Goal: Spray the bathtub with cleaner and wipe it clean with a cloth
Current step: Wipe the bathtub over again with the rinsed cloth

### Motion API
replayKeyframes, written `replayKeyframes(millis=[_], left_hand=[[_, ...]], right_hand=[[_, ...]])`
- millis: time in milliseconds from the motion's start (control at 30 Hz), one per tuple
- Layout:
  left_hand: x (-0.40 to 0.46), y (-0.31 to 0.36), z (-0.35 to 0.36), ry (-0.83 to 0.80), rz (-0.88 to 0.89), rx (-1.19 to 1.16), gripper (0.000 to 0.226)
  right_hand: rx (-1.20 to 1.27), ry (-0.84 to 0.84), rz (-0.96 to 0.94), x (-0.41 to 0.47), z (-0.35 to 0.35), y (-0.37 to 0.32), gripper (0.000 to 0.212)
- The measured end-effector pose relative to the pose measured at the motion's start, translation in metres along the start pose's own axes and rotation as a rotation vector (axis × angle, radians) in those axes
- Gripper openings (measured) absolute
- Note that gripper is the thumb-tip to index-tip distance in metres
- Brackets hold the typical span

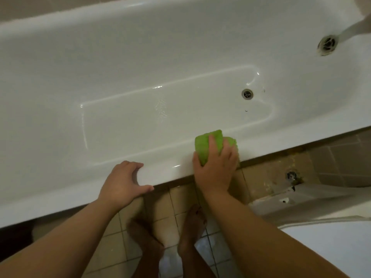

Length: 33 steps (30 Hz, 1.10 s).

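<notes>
Slipping is the risk: the right hand (215, 167) grips a folded green cloth (208, 146) pressed on the glossy white bathtub (140, 57) near rim, left hand (122, 182) spread flat bracing there, bare feet on wet floor tiles (180, 199).

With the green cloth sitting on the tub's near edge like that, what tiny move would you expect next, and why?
Probably a sideways swipe of the green cloth along the near rim of the bathtub. The right hand grips the cloth against that rim, the left hand rests on the same rim as if bracing, and no spray bottle is in view.
</notes>
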State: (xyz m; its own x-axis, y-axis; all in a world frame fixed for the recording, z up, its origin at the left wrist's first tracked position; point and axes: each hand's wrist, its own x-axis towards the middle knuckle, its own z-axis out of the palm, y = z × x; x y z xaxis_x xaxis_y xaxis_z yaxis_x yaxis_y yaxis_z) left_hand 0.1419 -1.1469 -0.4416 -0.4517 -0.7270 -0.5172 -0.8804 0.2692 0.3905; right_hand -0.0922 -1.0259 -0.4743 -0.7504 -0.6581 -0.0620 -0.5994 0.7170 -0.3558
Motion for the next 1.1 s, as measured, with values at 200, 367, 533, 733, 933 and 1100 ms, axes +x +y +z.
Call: replayKeyframes(millis=[200,367,533,733,933,1100], left_hand=[[-0.005,-0.016,-0.008,-0.004,0.011,0.043,0.083],[-0.011,-0.041,-0.02,-0.02,-0.001,0.075,0.089],[-0.018,-0.064,-0.027,-0.001,0.0,0.055,0.09],[-0.03,-0.1,-0.039,0.018,-0.004,0.071,0.083],[-0.046,-0.147,-0.059,0.017,-0.041,0.094,0.083],[-0.056,-0.171,-0.071,0.018,-0.05,0.096,0.079]], right_hand=[[0.013,-0.206,-0.471,-0.03,0.009,-0.026,0.073],[-0.035,-0.076,-0.42,0.02,-0.015,0.044,0.074],[-0.04,-0.034,-0.132,0.037,-0.02,0.044,0.071],[0.018,0.039,-0.196,-0.028,0.024,-0.055,0.065],[-0.025,-0.206,-0.47,-0.106,0.055,-0.156,0.072],[0.016,-0.218,-0.513,-0.078,0.039,-0.112,0.073]])
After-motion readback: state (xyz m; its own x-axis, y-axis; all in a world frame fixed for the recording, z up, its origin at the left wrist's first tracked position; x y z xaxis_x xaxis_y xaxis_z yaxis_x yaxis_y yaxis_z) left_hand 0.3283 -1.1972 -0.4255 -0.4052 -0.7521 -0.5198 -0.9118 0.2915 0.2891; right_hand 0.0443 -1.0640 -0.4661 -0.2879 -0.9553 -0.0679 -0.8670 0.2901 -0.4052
